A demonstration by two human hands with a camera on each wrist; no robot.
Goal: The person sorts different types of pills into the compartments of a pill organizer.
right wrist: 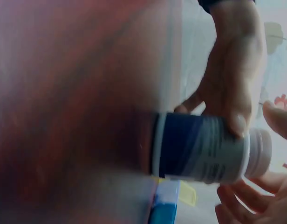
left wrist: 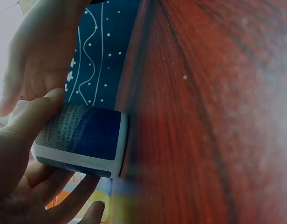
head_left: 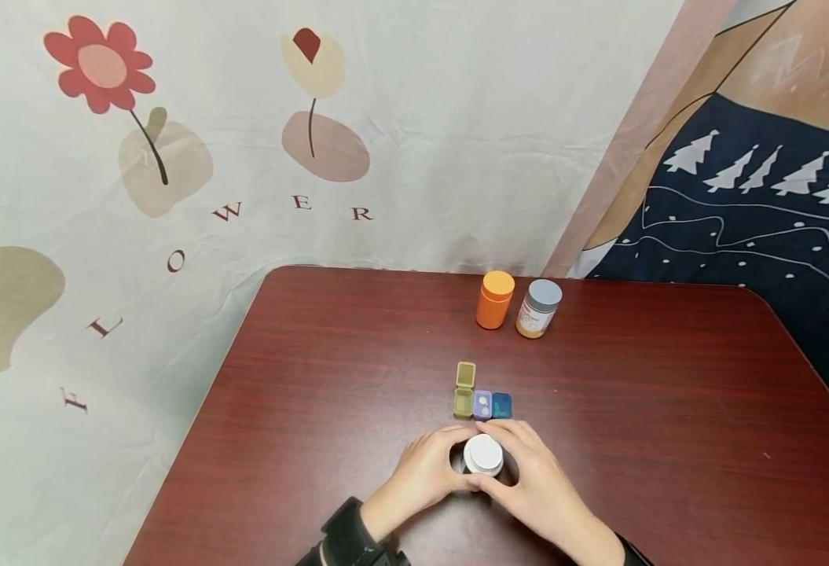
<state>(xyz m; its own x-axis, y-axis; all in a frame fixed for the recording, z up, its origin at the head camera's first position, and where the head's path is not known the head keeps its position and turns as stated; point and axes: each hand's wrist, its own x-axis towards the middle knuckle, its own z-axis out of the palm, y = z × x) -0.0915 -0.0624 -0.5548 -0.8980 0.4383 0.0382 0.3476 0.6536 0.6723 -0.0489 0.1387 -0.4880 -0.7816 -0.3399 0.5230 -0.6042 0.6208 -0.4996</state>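
Note:
A white-capped bottle [head_left: 483,454] stands upright on the table between both hands. Its blue-and-white printed label [left wrist: 97,133] shows in the wrist views. My left hand [head_left: 428,464] grips the bottle's body, with the thumb [right wrist: 237,122] laid along the label and the fingers behind it. My right hand [head_left: 530,472] arches loosely around the cap [right wrist: 261,151]; its thumb [right wrist: 278,119] is apart from the cap, and its other fingers are bent beside the cap. Just beyond the hands lies a small pill organizer [head_left: 482,404] with yellow-green, purple and blue boxes; the yellow-green lid [head_left: 466,375] is raised.
An orange bottle [head_left: 495,300] and a grey-lidded jar [head_left: 539,309] stand side by side near the far edge of the red-brown table [head_left: 357,346]. A printed cloth [head_left: 442,141] hangs behind the table, and a navy patterned fabric [head_left: 753,228] covers the right side.

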